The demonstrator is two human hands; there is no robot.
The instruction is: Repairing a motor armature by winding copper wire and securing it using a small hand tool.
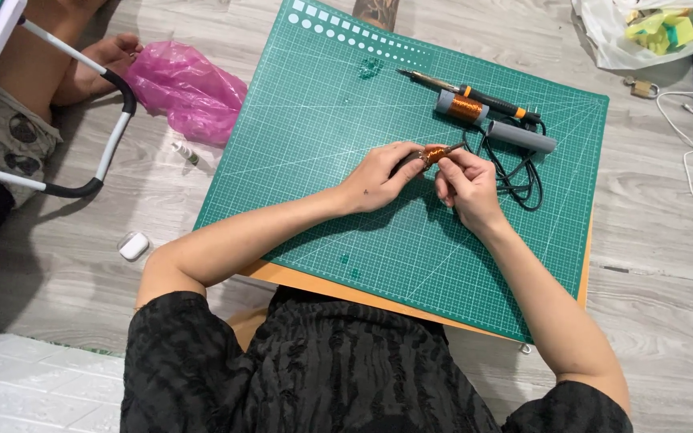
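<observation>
Both hands meet over middle of green cutting mat [322, 160]. Left hand [378, 176] pinches small copper coil [435, 153] at fingertips, grip closed on it. Right hand [465, 186] closed too, fingertips on coil's other end. Coil looks light, stiff core, fine wire likely fragile; best held by ends, not windings. Soldering iron [467, 92] and grey tube with copper winding [491, 122] lie just beyond.

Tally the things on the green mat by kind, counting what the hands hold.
Copper-wound coils: 2, one held by the left hand and right hand, one on a grey tube
Soldering irons: 1
Total: 3
</observation>
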